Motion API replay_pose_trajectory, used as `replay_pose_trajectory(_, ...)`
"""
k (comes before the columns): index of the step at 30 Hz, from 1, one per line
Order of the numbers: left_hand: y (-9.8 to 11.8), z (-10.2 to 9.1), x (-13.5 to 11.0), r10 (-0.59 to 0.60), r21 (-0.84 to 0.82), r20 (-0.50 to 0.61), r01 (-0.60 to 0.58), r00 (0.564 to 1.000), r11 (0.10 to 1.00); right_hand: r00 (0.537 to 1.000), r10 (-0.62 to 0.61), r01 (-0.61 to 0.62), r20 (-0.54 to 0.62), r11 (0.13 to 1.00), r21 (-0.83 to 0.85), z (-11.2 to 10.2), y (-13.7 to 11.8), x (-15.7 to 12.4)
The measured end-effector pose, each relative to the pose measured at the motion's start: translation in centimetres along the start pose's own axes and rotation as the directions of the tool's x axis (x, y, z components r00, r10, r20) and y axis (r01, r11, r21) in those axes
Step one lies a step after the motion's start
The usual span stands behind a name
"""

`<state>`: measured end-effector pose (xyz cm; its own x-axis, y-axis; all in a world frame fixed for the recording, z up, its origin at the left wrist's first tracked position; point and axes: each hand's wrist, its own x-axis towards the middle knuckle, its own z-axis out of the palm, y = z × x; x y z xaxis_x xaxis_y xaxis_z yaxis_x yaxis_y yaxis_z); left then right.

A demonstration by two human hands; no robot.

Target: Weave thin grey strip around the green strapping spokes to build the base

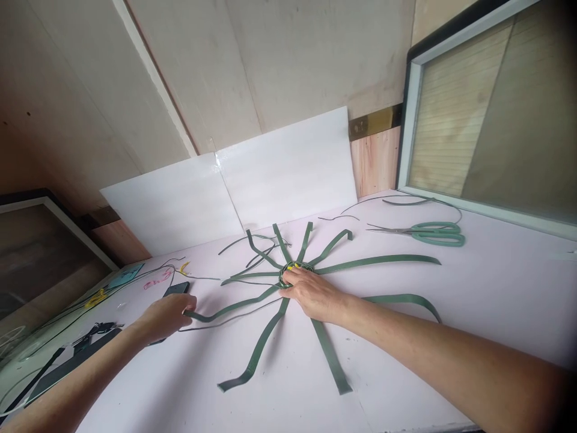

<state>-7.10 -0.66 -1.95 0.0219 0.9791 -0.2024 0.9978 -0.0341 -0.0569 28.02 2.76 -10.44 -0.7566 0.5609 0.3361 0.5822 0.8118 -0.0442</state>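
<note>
So, the table (396,379) here is a pale pinkish-white top, and the green weave (285,278) sits roughly in the middle of it, with flat strips (383,263) fanning out all round like spokes. Right hand (311,294) comes in from four o'clock, fingertips close together and pressed on the weave; can't tell if they're pinching it. Left hand (169,314), at about half past eight from there, has its fingers clamped on the end of one strip (214,316).

Scissors (435,234) with green handles lie between two and three o'clock, near some loose cord (408,203). Over toward nine there's a dark slab (179,288) partly behind the left hand, yellow ties (96,297) and a blue card (126,275).

Room-wise: two white boards (288,171) stand side by side around eleven to twelve against a drab panelled wall (311,54). There's a pale-framed pane (455,114) up at one to two, and another pane (40,252) off at nine to ten.
</note>
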Motion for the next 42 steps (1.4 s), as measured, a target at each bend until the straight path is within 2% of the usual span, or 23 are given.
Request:
replay_pose_trajectory(4, -1.3, -0.7, -1.2, 0.078, -0.025, -0.035, -0.079, 0.996, 0.997, 1.0, -0.006, 0.006, -0.014, 1.0, 0.013, 0.1, 0.0, 0.0)
replay_pose_trajectory(7, -0.8, -0.2, -2.7, 0.155, -0.065, -0.065, -0.159, 0.986, 0.985, 1.0, -0.002, 0.002, -0.027, 1.0, 0.024, 0.0, -0.1, 0.0)
replay_pose_trajectory(11, 1.8, 1.4, -4.3, 0.215, -0.23, -0.069, -0.225, 0.974, 0.947, 0.999, -0.002, 0.003, -0.052, 1.0, 0.024, 0.1, -0.2, -0.1)
replay_pose_trajectory(14, 3.5, 2.3, -4.6, 0.266, -0.384, -0.065, -0.27, 0.962, 0.883, 0.998, -0.004, 0.005, -0.063, 1.0, 0.027, 0.2, -0.2, -0.1)
replay_pose_trajectory(18, 5.0, 2.8, -3.8, 0.254, -0.54, -0.134, -0.285, 0.958, 0.792, 0.998, 0.003, -0.001, -0.06, 1.0, 0.024, 0.3, -0.1, -0.2)
replay_pose_trajectory(21, 7.1, 3.2, -2.5, 0.312, -0.582, -0.152, -0.34, 0.938, 0.739, 0.999, 0.008, -0.007, -0.045, 1.0, 0.025, 0.2, -0.3, -0.2)
replay_pose_trajectory(23, 9.0, 3.7, -1.3, 0.36, -0.531, -0.207, -0.413, 0.91, 0.74, 0.999, 0.009, -0.008, -0.04, 1.0, 0.023, 0.1, -0.3, -0.2)
replay_pose_trajectory(27, 12.5, 5.3, 1.4, 0.347, -0.414, -0.386, -0.497, 0.854, 0.762, 0.999, 0.014, -0.013, -0.035, 1.0, 0.02, -0.2, -0.4, -0.2)
replay_pose_trajectory(29, 13.2, 6.0, 2.5, 0.332, -0.402, -0.448, -0.519, 0.83, 0.754, 0.999, 0.013, -0.012, -0.038, 1.0, 0.024, -0.2, -0.5, -0.1)
replay_pose_trajectory(32, 13.3, 6.6, 3.7, 0.356, -0.351, -0.473, -0.543, 0.806, 0.763, 0.999, 0.017, -0.015, -0.047, 0.998, 0.058, -0.2, -0.4, -0.1)
replay_pose_trajectory(34, 13.1, 6.7, 4.4, 0.418, -0.238, -0.508, -0.59, 0.753, 0.772, 0.998, 0.034, -0.028, -0.052, 0.994, 0.11, -0.1, -0.3, -0.2)
replay_pose_trajectory(38, 12.6, 6.5, 6.1, 0.607, 0.088, -0.531, -0.674, 0.591, 0.733, 0.993, 0.085, -0.062, -0.083, 0.968, 0.245, 0.2, -0.2, -0.4)
replay_pose_trajectory(40, 12.5, 6.2, 6.8, 0.673, 0.19, -0.503, -0.69, 0.543, 0.699, 0.982, 0.145, -0.104, -0.118, 0.948, 0.302, 0.4, -0.1, -0.4)
replay_pose_trajectory(42, 12.5, 5.8, 7.4, 0.703, 0.203, -0.478, -0.712, 0.527, 0.672, 0.974, 0.175, -0.12, -0.142, 0.936, 0.33, 0.6, -0.1, -0.4)
